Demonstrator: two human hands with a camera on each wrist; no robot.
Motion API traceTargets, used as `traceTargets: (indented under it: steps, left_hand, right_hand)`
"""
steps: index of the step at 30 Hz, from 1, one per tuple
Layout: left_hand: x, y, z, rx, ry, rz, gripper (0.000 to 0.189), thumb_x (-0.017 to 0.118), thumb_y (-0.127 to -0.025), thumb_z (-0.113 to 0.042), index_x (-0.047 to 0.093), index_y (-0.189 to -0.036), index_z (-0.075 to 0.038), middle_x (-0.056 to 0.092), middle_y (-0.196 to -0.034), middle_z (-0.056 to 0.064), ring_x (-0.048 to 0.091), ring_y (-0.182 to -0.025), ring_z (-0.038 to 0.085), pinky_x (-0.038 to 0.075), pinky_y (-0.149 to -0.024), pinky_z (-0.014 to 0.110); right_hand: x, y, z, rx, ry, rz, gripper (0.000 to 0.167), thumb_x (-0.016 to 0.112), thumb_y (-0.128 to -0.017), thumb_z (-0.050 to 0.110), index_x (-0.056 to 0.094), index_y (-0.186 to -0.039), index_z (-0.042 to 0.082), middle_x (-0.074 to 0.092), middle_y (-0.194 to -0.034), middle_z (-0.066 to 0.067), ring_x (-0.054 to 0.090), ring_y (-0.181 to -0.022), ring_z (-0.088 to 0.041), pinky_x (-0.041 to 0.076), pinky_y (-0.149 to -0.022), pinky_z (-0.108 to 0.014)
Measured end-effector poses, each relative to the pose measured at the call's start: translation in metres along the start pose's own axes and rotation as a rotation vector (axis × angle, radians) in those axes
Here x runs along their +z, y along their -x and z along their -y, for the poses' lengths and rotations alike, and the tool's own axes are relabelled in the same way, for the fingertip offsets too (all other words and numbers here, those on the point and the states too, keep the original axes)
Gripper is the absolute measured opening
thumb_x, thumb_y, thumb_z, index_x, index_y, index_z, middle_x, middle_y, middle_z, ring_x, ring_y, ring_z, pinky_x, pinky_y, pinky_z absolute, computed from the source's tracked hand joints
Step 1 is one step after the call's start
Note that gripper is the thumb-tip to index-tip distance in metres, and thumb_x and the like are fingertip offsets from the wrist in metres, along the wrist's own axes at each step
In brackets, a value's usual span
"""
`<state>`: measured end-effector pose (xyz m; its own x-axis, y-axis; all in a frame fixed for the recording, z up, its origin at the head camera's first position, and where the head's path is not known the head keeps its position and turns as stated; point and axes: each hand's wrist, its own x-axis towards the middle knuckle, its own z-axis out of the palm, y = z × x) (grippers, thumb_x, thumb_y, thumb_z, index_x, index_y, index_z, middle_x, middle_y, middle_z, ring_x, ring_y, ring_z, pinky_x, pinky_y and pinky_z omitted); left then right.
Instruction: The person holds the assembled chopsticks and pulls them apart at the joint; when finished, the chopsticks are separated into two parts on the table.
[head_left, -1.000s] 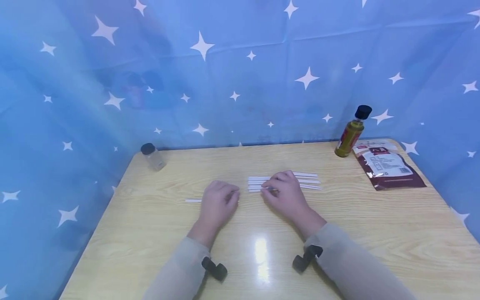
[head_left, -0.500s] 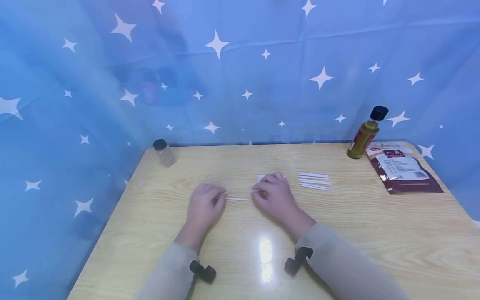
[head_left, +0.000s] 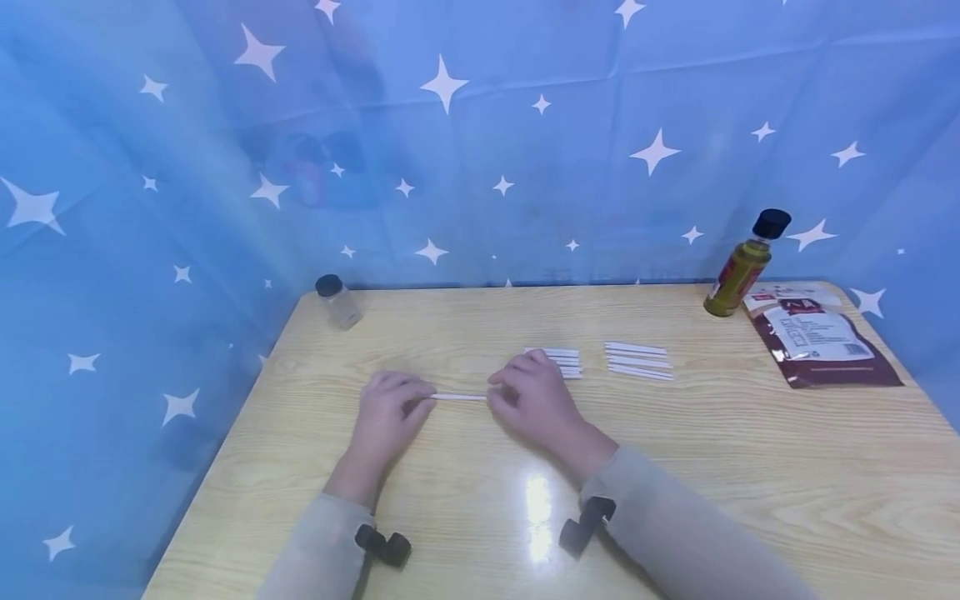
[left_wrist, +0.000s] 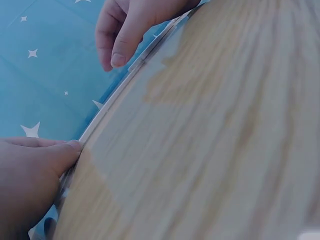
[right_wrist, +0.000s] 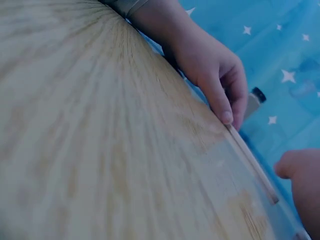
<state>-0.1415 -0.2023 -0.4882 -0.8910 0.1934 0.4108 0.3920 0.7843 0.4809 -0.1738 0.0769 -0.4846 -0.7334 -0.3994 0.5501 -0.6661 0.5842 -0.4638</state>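
Observation:
A thin white stick (head_left: 459, 397) lies crosswise in front of me on the table. My left hand (head_left: 387, 412) pinches its left end between thumb and fingers; the left wrist view shows the thumb (left_wrist: 70, 149) on the stick. My right hand (head_left: 531, 398) hovers by the stick's right end, thumb and fingers parted and loosely bent. In the right wrist view, that right hand (right_wrist: 307, 187) sits apart from the stick (right_wrist: 252, 162). Behind it lies a row of white sticks (head_left: 564, 362), partly covered by the hand. A second row of sticks (head_left: 637, 362) lies further right.
A small clear jar with a black lid (head_left: 341, 307) stands at the back left. At the back right are an olive-coloured bottle (head_left: 738, 277) with a black cap and a dark red printed packet (head_left: 825, 342). A blue star-patterned cloth (head_left: 487, 142) hangs behind the table (head_left: 637, 467).
My left hand has slid leftward along the stick to its left end. My right hand has come left, off the rows of sticks. The head view has turned slightly left.

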Motion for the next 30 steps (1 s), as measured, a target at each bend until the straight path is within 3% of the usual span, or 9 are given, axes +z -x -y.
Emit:
traceTargets:
  steps: [5, 14, 19, 23, 25, 30]
  left_hand:
    - [0.001, -0.004, -0.002, -0.029, 0.01, 0.012, 0.011, 0.085, -0.092, -0.018, 0.082, -0.101, -0.024, 0.077, -0.113, -0.008, 0.058, -0.116, 0.02, 0.039, -0.102, 0.049]
    - [0.006, -0.004, -0.005, 0.043, -0.027, 0.035, 0.006, 0.081, -0.097, -0.018, 0.079, -0.101, -0.021, 0.076, -0.107, -0.007, 0.062, -0.11, 0.02, 0.04, -0.108, 0.05]
    - [0.005, -0.006, -0.009, 0.062, -0.019, 0.058, 0.005, 0.076, -0.101, -0.022, 0.077, -0.106, -0.022, 0.074, -0.11, -0.009, 0.062, -0.113, 0.017, 0.04, -0.11, 0.047]
    - [0.003, -0.006, -0.011, 0.059, -0.006, 0.079, 0.006, 0.073, -0.103, -0.023, 0.076, -0.108, -0.022, 0.073, -0.111, -0.009, 0.062, -0.113, 0.016, 0.041, -0.11, 0.045]
    - [0.003, -0.006, -0.012, 0.054, 0.0, 0.087, 0.006, 0.072, -0.103, -0.023, 0.076, -0.108, -0.021, 0.072, -0.111, -0.009, 0.062, -0.114, 0.016, 0.04, -0.111, 0.045]
    - [0.006, -0.005, -0.013, 0.049, 0.017, 0.103, 0.008, 0.071, -0.105, -0.025, 0.075, -0.108, -0.02, 0.072, -0.111, -0.008, 0.061, -0.114, 0.017, 0.038, -0.112, 0.044]
  right_hand:
    - [0.001, 0.0, -0.001, -0.044, -0.01, -0.025, 0.017, 0.075, -0.09, 0.025, 0.082, -0.102, 0.014, 0.071, -0.095, 0.004, 0.054, -0.094, -0.02, 0.042, -0.094, -0.042]
    - [0.001, 0.002, -0.001, -0.085, -0.035, 0.037, 0.016, 0.08, -0.088, 0.024, 0.081, -0.101, 0.015, 0.071, -0.097, 0.005, 0.055, -0.097, -0.018, 0.043, -0.105, -0.046]
    - [0.0, 0.002, -0.002, -0.141, -0.052, 0.038, 0.023, 0.083, -0.087, 0.028, 0.081, -0.106, 0.015, 0.073, -0.099, 0.006, 0.055, -0.095, -0.016, 0.046, -0.089, -0.038]
    - [0.001, 0.002, -0.002, -0.172, -0.083, 0.022, 0.02, 0.084, -0.088, 0.024, 0.082, -0.105, 0.015, 0.074, -0.097, 0.006, 0.056, -0.091, -0.015, 0.045, -0.085, -0.036]
    - [0.001, 0.002, -0.001, -0.173, -0.094, 0.009, 0.016, 0.084, -0.089, 0.021, 0.083, -0.103, 0.015, 0.074, -0.094, 0.007, 0.055, -0.089, -0.014, 0.046, -0.086, -0.037]
    - [0.002, 0.003, -0.001, -0.137, -0.103, 0.004, 0.011, 0.082, -0.091, 0.02, 0.083, -0.101, 0.015, 0.074, -0.092, 0.008, 0.057, -0.087, -0.013, 0.046, -0.102, -0.046]
